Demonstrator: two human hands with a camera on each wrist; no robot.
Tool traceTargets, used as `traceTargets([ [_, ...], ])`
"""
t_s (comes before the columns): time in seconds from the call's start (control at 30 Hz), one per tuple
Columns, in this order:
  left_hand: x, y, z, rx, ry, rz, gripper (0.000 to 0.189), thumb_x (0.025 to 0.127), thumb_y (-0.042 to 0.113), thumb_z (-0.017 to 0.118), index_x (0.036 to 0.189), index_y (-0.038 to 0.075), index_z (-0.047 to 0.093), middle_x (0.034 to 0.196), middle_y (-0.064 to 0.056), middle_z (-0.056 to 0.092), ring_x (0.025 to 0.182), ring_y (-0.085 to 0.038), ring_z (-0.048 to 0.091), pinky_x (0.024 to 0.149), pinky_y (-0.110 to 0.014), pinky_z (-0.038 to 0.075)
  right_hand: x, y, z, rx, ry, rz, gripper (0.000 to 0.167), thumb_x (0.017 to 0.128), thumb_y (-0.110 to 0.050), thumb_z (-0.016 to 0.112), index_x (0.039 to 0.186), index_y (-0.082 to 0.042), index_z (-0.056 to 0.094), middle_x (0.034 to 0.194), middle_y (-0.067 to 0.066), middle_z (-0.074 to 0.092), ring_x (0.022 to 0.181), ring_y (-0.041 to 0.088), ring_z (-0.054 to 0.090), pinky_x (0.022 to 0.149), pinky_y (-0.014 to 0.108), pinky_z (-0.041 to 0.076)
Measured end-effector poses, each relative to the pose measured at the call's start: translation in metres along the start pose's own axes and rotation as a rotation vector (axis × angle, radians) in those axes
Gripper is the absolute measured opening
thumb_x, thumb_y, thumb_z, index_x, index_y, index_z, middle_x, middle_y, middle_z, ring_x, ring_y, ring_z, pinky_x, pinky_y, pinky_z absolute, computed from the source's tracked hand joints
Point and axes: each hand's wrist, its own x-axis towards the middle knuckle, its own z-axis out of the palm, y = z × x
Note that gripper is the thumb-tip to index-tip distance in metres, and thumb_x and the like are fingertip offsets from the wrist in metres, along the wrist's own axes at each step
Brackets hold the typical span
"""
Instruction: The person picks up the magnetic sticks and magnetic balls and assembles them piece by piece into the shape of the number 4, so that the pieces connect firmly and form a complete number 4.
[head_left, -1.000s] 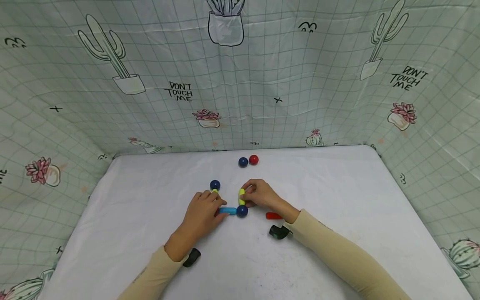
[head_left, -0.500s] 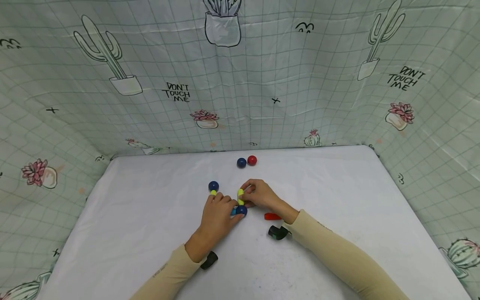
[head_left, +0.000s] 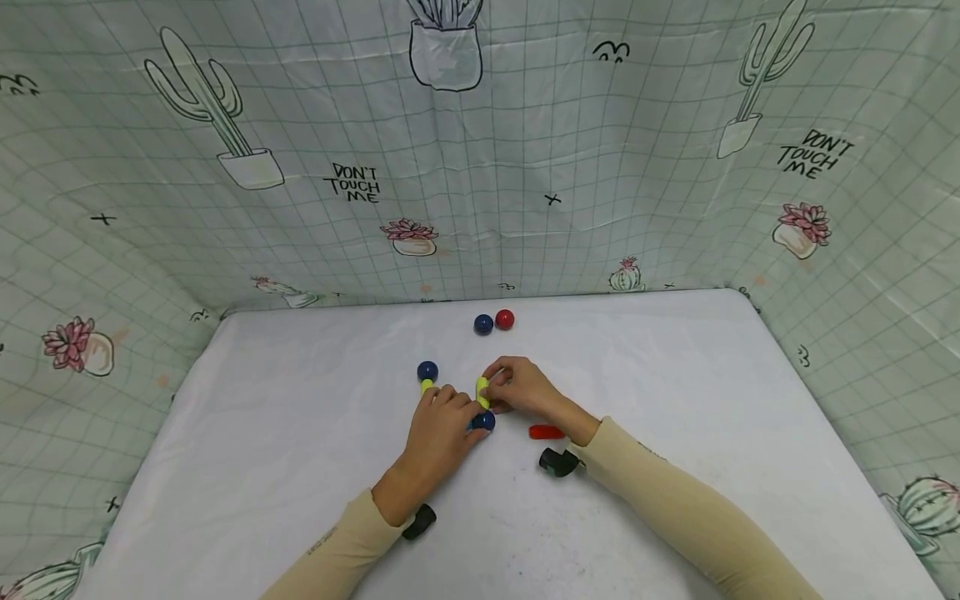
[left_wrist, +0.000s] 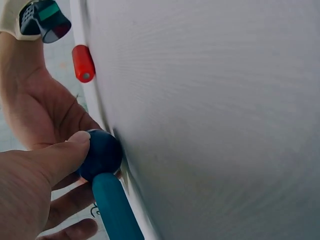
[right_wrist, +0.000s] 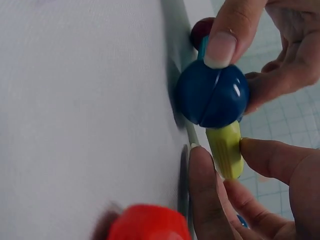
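My left hand grips a dark blue ball, its thumb pressed on one side and fingers on the other. From that ball runs a light blue rod, mostly covered by the left hand in the head view; a dark red ball shows at its far end. My right hand pinches a yellow-green rod between thumb and fingers, one end against the blue ball. Beyond the left fingers, another yellow-green rod meets a second blue ball.
A red rod lies beside the right wrist. Farther back on the white table sit a loose blue ball and a red ball. A patterned cloth hangs behind and along both sides.
My left hand has moved right, from the light blue rod to the blue ball at its end. The right hand stays on the yellow-green rod.
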Motion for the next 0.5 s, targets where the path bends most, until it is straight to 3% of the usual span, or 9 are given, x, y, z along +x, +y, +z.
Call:
traceTargets([
  [0.17, -0.001, -0.002, 0.001, 0.037, 0.002, 0.041, 0.028, 0.085, 0.039, 0.09, 0.105, 0.02, 0.082, 0.099, 0.003, 0.075, 0.095, -0.018, 0.061, 0.096, -0.038, 0.05, 0.006, 0.0, -0.008, -0.04, 0.034, -0.006, 0.024, 0.096, -0.006, 0.073, 0.117, 0.004, 0.067, 0.094, 0.012, 0.073, 0.07, 0.014, 0.074, 0.067, 0.028, 0.062],
  [0.5, -0.001, -0.001, 0.0, 0.069, -0.011, 0.061, 0.031, 0.086, 0.04, 0.088, 0.107, 0.018, 0.081, 0.098, 0.002, 0.074, 0.097, -0.018, 0.062, 0.098, -0.039, 0.051, 0.018, -0.005, -0.036, -0.17, 0.215, -0.102, 0.025, 0.097, -0.007, 0.072, 0.118, 0.006, 0.068, 0.098, 0.017, 0.075, 0.072, 0.017, 0.074, 0.064, 0.027, 0.059],
])
